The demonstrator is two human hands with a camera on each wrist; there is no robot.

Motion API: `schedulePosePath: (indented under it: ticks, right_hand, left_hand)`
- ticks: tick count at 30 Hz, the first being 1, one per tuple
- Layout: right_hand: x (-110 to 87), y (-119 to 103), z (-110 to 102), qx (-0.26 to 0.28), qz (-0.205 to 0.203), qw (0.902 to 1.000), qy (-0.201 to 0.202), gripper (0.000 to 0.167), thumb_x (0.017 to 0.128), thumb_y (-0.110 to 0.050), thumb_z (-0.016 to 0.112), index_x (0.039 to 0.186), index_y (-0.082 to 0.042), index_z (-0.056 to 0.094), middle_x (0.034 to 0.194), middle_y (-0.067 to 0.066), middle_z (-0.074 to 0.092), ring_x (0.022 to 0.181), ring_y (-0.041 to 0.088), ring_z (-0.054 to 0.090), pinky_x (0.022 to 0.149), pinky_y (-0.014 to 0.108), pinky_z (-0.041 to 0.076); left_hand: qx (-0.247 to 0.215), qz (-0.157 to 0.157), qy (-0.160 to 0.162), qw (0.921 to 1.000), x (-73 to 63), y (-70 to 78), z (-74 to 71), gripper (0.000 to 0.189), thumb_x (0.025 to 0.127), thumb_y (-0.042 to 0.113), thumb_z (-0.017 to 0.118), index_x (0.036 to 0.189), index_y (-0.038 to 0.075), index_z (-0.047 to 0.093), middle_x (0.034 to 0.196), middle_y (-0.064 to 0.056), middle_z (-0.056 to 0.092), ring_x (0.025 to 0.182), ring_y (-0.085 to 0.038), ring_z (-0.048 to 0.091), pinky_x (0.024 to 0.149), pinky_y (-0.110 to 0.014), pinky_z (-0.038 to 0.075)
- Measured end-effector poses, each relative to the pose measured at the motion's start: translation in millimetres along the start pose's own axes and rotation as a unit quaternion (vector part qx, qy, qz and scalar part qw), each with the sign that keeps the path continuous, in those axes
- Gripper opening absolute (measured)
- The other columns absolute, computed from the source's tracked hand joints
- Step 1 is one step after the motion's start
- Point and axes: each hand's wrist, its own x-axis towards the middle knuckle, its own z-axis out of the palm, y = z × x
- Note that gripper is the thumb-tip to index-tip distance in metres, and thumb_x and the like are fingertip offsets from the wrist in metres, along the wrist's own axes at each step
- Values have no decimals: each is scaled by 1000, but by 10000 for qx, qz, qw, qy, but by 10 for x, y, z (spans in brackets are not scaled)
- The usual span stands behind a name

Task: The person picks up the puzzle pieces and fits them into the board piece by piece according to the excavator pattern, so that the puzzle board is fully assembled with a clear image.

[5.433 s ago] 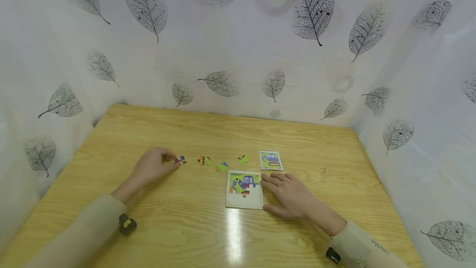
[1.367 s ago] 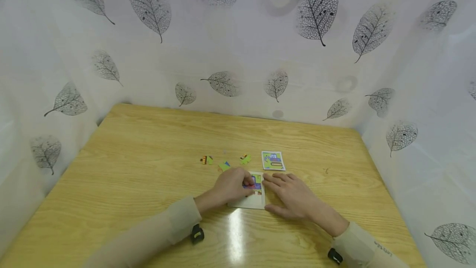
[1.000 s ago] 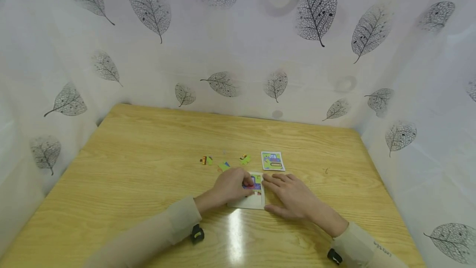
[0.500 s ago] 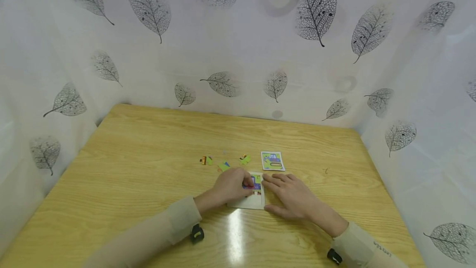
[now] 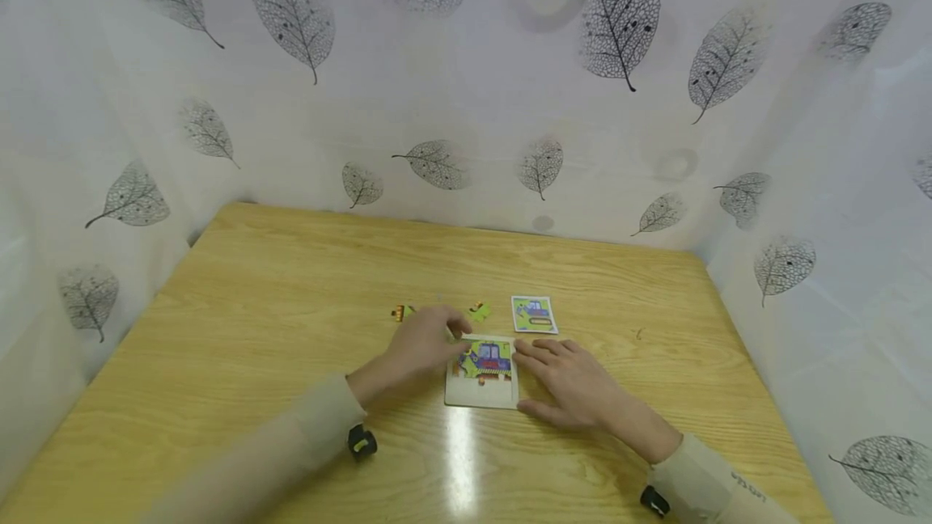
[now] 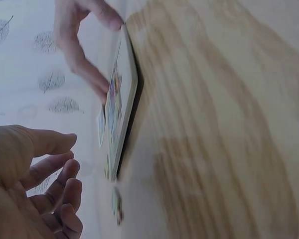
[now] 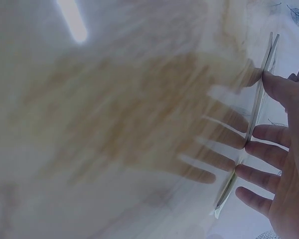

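Note:
A puzzle board [image 5: 480, 396] with a partly filled vehicle picture lies in front of me; its lower part shows bare. My left hand [image 5: 421, 342] hovers over the board's upper left corner. In the left wrist view its fingers are loosely bent, with nothing between thumb and fingertips. My right hand [image 5: 571, 386] touches the board's right edge with extended fingers and thumb. Two loose puzzle pieces are visible beyond the board: a green one [image 5: 478, 312] and an orange and green one [image 5: 400, 313], partly covered by the left hand.
A small square picture card [image 5: 535, 314] showing the vehicle lies behind the board, to the right. The wooden table [image 5: 291, 265] meets a pale, leaf-printed curtain [image 5: 466, 103] at the back and sides.
The purple piece, held at far left in the oldest frame, now sits in the board. My left hand has since left the board's middle, moving up and left. The right hand stays put.

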Motion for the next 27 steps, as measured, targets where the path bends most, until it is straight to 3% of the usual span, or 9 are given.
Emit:
schedulePosePath:
  ticks: [7,12,18,23,27]
  right_hand:
    - [3,0,3,8,-27,10000,-19,70,100,-61,60,150,-13,58,156,8,59,138,32,60,109,53,53]
    - [-2,-1,7,12,-32,10000,-19,70,100,-61,60,150,-13,58,156,8,59,138,32,60,110,53,52]
    - [-4,-4,-1,38,-6,10000,-37,69,100,-61,60,150,-13,58,156,8,59,139,33,59,110,53,52]
    - [2,-3,-2,-4,-13,10000,-54,70,100,-62,60,150,-14,58,156,8,59,139,32,59,111,53,52]
    - [3,0,-2,-35,-28,10000,-50,70,100,-62,59,150,-14,58,156,8,59,139,32,60,111,53,52]
  left_hand:
    - [129,-124,438,9989,3,-233,-266,17,91,11,74,107,11,79,97,-2,78,79,-11,66,64,-24,49]
    - [187,-169,502,9984,-32,-359,-356,20,89,7,72,108,8,78,98,-5,79,75,-12,65,58,-24,47]
    - [311,-243,382,9985,-56,-432,-318,18,88,12,75,106,8,78,98,-5,78,87,-17,71,78,-33,60]
    - [379,-493,190,9979,-20,-466,-217,23,88,23,81,106,10,78,99,-4,78,89,-16,70,82,-36,61]
    - [504,-585,229,9967,11,-458,-166,24,87,25,83,106,10,79,100,-4,78,90,-17,71,83,-37,61]
